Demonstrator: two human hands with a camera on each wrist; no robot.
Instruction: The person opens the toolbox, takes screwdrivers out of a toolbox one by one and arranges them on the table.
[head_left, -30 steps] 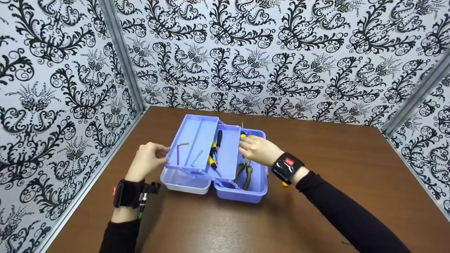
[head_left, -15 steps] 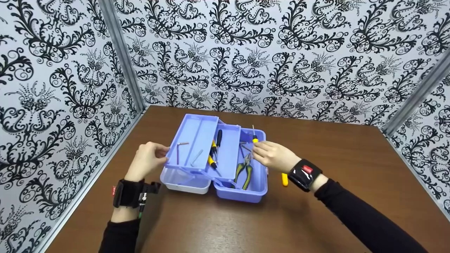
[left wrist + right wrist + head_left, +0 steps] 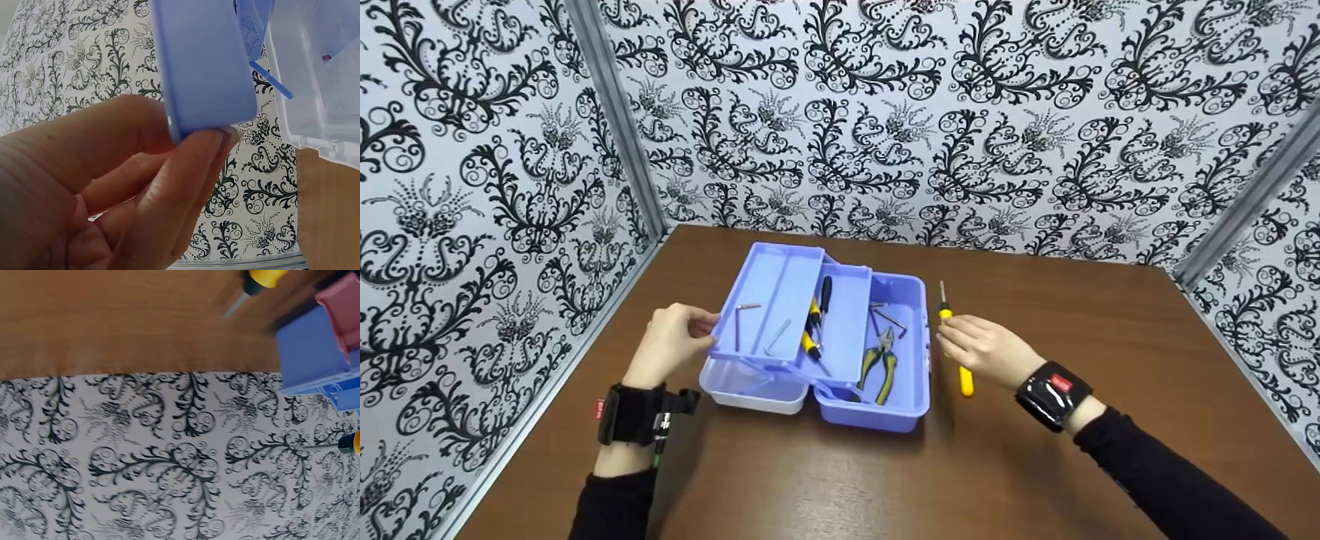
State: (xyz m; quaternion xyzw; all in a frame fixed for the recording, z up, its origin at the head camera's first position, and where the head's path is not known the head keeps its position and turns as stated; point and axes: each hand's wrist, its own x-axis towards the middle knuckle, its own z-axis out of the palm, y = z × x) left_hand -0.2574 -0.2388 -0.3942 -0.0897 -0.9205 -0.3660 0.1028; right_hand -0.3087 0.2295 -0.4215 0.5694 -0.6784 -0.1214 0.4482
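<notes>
Right of a blue plastic toolbox (image 3: 874,420), my right hand (image 3: 986,349) grips a yellow-and-black screwdriver (image 3: 945,309), its metal shaft pointing up and away. A second screwdriver (image 3: 966,384) with a yellow handle lies on the table just below that hand, partly hidden by it. My left hand (image 3: 671,341) pinches the left edge of the toolbox's raised upper tray (image 3: 769,274); in the left wrist view, thumb and fingers meet at the tray's corner (image 3: 211,107). Green-and-black pliers (image 3: 887,371) and hex keys (image 3: 896,321) lie in the deep compartment.
The upper tray bears two hex keys (image 3: 738,330). In the middle tray (image 3: 851,300) are several yellow and black screwdrivers (image 3: 810,343). A whitish lid (image 3: 757,401) hangs open under the trays at left. Patterned walls (image 3: 885,112) enclose the brown table (image 3: 1035,300).
My right hand has lifted the screwdriver out of the toolbox and carried it right, over the table. The pliers and hex keys there now show fully. My left hand stays on the tray.
</notes>
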